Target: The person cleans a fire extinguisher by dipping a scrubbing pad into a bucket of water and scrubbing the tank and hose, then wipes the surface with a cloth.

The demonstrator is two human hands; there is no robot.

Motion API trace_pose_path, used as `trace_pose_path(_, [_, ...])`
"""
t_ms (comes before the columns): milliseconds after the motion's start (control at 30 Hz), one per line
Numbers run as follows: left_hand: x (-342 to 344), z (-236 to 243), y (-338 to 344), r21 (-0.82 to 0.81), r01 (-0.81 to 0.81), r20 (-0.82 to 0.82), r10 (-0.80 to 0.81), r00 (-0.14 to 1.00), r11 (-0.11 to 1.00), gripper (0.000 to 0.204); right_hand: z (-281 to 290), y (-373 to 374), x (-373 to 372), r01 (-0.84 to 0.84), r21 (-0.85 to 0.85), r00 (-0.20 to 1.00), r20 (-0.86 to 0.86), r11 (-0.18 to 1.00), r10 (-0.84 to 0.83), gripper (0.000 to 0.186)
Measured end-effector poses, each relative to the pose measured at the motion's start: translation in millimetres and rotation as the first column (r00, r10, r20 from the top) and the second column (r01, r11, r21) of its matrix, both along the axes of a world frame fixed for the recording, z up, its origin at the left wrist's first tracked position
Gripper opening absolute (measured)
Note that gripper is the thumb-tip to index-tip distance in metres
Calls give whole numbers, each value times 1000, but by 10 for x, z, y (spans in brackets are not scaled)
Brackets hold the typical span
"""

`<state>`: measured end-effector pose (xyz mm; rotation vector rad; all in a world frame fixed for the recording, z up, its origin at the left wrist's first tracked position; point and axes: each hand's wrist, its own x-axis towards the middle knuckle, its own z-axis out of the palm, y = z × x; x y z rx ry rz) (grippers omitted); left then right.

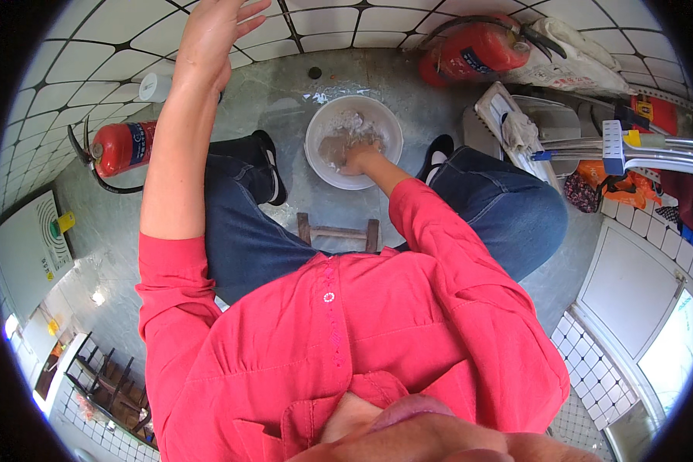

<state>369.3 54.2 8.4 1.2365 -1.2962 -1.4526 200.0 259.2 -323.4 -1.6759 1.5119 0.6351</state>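
left hand (210, 38) raised far left, out over the wall side, fingers extended and spread apart, nothing visible in it, well apart from the tub
right hand (354, 157) is down in the white tub (393, 145), wet to about the wrist; fingers hidden by murky, splashy water (335, 142), so cannot tell how far closed they are or if they have hold of anything
tub sits on the grey floor (285, 81), between the two shoes (269, 165), far of the low wooden stool (339, 232)
wet patch on the floor just beyond the tub, small dark disc (315, 73) near it
red extinguisher (123, 148) left, just beside the left forearm in view; second red extinguisher (481, 52) far right by the tiled wall (327, 21), white sack (577, 73) next to it
right of the right shoe: white frame (494, 115) leaning at a tilt, pale rag (520, 131) draped on it
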Motion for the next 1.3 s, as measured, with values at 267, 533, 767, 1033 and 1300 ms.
trace_pose_path(267, [-23, -81, 11, 37, 32, 44, -34, 998, 999, 59, -450, -152, 2, 229, -309, 973, 63, 923, -221, 44])
trace_pose_path(533, [-138, -103, 20, 106, 17, 112, -29, 993, 994, 55, -766, -143, -32, 170, -33, 982, 93, 985, -166, 54])
trace_pose_path(767, [-91, -123, -17, 65, 85, 120, -92, 988, 994, 57, -295, -250, 79, -55, 184, 988, 154, 981, 27, 38])
trace_pose_path(1033, [-35, -160, -40, 25, 119, 161, -122, 979, 993, 59, -781, -1, -218, 563, -11, 689, 559, 826, -462, 25])
trace_pose_path(1300, [-230, -276, 130, 28, 236, 265, -235, 935, 971, 54, -197, 15, -284, 853, 110, 314, 671, 510, -671, 30])
